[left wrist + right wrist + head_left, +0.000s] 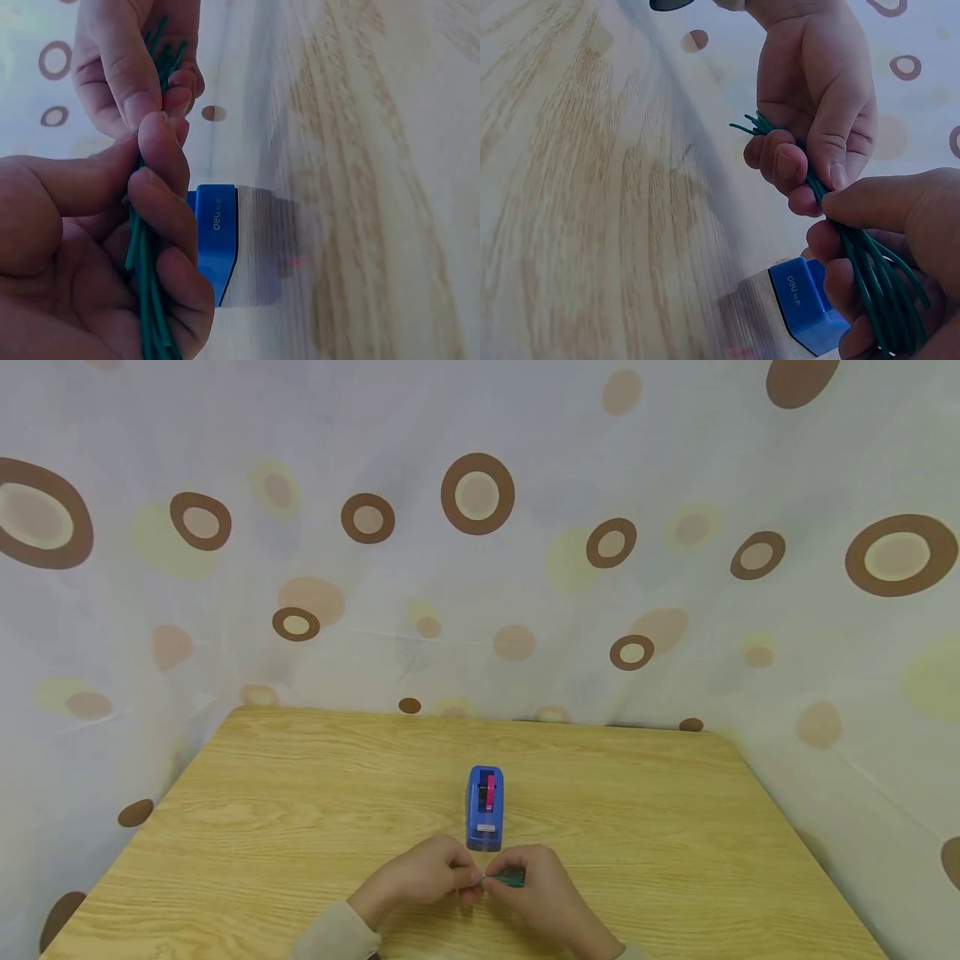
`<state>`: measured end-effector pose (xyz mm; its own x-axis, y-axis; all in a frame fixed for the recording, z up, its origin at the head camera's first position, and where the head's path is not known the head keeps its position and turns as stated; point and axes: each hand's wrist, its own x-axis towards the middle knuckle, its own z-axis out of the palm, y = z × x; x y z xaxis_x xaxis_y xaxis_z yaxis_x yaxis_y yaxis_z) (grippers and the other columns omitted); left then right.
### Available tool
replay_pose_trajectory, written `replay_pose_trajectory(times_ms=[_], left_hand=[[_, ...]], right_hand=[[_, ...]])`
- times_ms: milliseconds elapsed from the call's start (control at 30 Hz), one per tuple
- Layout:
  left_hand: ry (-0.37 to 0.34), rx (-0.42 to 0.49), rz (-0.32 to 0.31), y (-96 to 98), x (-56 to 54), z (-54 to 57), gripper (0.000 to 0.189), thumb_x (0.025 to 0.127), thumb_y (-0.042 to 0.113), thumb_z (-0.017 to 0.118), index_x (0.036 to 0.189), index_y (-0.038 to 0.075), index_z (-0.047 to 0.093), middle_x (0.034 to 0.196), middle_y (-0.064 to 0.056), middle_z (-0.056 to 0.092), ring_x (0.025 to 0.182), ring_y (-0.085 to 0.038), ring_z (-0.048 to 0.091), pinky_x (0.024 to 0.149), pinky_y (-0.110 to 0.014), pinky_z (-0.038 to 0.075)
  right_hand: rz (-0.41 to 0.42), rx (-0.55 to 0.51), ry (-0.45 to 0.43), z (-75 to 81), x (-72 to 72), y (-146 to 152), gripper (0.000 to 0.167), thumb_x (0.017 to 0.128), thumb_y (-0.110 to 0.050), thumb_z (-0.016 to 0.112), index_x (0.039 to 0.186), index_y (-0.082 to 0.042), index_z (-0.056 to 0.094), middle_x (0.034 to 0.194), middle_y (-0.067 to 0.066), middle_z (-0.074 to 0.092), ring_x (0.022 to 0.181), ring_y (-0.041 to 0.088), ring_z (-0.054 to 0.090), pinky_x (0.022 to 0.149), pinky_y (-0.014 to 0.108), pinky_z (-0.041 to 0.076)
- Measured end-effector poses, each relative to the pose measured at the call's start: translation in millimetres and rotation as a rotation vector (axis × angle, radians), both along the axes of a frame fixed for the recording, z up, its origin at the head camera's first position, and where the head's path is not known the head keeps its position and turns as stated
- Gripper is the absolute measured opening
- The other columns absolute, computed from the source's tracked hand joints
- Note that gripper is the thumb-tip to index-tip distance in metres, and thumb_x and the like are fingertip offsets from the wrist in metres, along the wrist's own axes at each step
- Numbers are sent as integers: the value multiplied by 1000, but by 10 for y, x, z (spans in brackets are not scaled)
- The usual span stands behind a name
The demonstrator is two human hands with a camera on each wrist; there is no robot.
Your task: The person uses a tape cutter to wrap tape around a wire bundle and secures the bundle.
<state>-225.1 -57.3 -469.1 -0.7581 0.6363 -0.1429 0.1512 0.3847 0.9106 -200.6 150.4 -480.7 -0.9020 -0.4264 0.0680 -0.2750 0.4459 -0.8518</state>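
A bundle of thin, green, wire-like strands (881, 292) runs through both hands. My left hand (427, 872) pinches it between thumb and fingers, and in the left wrist view strands hang down past the palm. Close beside it, my right hand (542, 889) grips the same bundle, thumb pressed against the fingers, with strands lying across its palm in the right wrist view. The fingertips of the two hands meet around the middle of the bundle, hiding that part. Just beyond the hands stands a blue tape dispenser (472, 814) with a pink roll (491, 789) inside.
The wood-grain table (300, 793) spreads out on both sides of the dispenser. Behind it and at its sides hangs a pale curtain-like backdrop (525, 585) with brown and beige spots. A dark object (669, 4) shows at the top of the right wrist view.
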Motion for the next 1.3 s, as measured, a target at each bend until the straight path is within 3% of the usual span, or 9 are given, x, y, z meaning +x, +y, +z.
replay_pose_trajectory(times_ms=[100,433,733,933,1300], left_hand=[[13,-10,29,4,2,-7,27,98,9,60,75,3,74,64,0,64,52,-7,37,50,-21,27],[176,-96,116,52,70,-17,26,93,12,68,68,12,74,61,6,63,54,-5,40,50,-20,29],[284,-162,150,78,120,-18,16,90,12,71,76,15,78,61,10,61,60,-2,50,58,-21,41],[371,-205,129,89,120,-25,13,89,13,73,79,16,79,62,14,59,63,-1,49,63,-22,43],[303,-174,137,62,128,2,13,91,14,71,79,14,77,63,10,59,58,-3,49,56,-22,42]], right_hand=[[-11,12,7,2,1,-6,6,90,-20,74,86,-17,75,85,-13,70,83,8,62,74,25,51],[-19,8,-11,14,-3,9,9,90,-25,74,87,-17,76,89,-11,70,86,10,62,78,28,51],[22,-90,-158,-29,-43,47,13,96,-17,66,95,-6,74,91,3,71,85,14,62,73,24,50],[5,-91,-225,-8,-32,42,17,96,-20,66,94,-6,74,87,4,71,83,16,61,69,24,50],[21,-116,-153,-12,-21,47,13,94,-18,69,92,-8,77,88,4,72,87,15,64,76,25,50]])
